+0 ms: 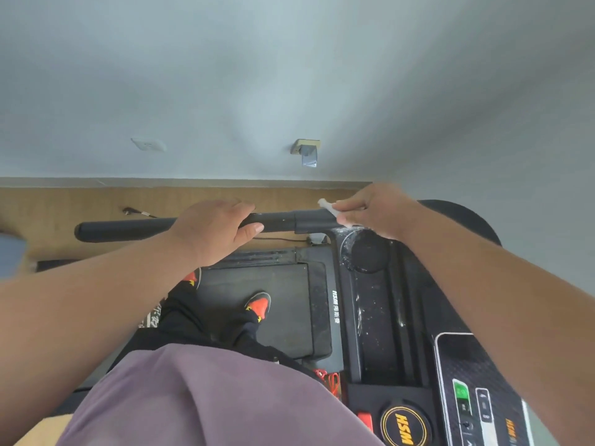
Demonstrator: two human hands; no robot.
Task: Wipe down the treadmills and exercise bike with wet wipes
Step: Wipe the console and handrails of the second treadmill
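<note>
Pale grey-blue wall (289, 75) fills the upper half of the view, meeting a strip of light wooden floor (58, 201) along a grey baseboard, with a small taped fitting (307, 151) stuck to the wall. Below, a black treadmill (380, 317) stands with its dark running belt (283, 304) under the person's black-and-orange shoes (259, 305), and its console tray is flecked with white dust around a round cup recess (367, 251). The left hand (214, 231) lies over the black padded handrail (128, 230), its fingers curled over the far side and the thumb pressed on the near side, clamped on the bar. The right hand (373, 209) is at the joint where that rail meets the console, its fingers closed together on a small crumpled white wet wipe (331, 210), which touches the top of the bar just beside the cup recess. A round yellow-and-black logo badge (404, 428) sits at the console's near end, beside a panel with a green button (460, 392).
</note>
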